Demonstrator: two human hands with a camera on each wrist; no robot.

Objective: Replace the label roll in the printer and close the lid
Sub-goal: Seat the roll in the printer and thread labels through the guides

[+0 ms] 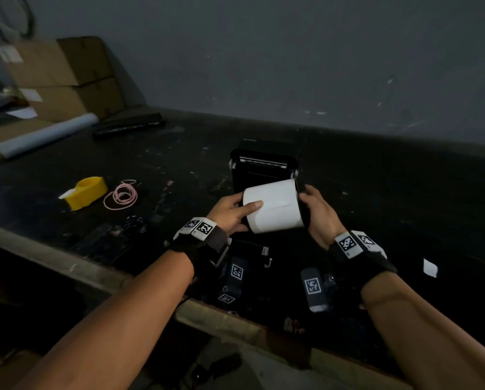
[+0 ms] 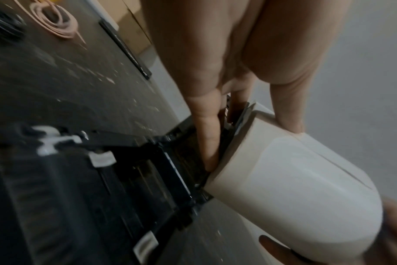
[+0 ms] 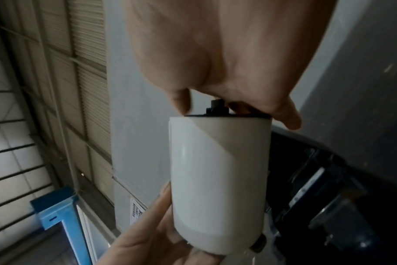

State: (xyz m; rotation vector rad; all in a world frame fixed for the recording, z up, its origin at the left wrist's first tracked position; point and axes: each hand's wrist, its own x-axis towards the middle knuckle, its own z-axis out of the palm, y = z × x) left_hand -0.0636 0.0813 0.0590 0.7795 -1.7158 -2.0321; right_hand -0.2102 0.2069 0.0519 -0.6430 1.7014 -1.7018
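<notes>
A white label roll [image 1: 273,205] hangs sideways just above the open black printer [image 1: 264,164], held between both hands. My left hand [image 1: 233,211] grips its left end, thumb lying across the paper. My right hand [image 1: 316,212] grips the black spindle flange [image 1: 303,205] at the right end. The left wrist view shows the label roll [image 2: 295,179] close up, fingers [image 2: 207,143] at its end, above the printer's open bay [image 2: 147,170]. Seen from the right wrist, the label roll [image 3: 220,179] carries a black flange and hub [image 3: 217,107] under my fingers.
On the dark, scuffed table [image 1: 179,153] lie a yellow tape dispenser [image 1: 88,192], a pink cord coil [image 1: 120,195], a white tube [image 1: 47,135], a black bar [image 1: 129,123] and cardboard boxes [image 1: 64,77]. A white scrap [image 1: 429,267] lies at right.
</notes>
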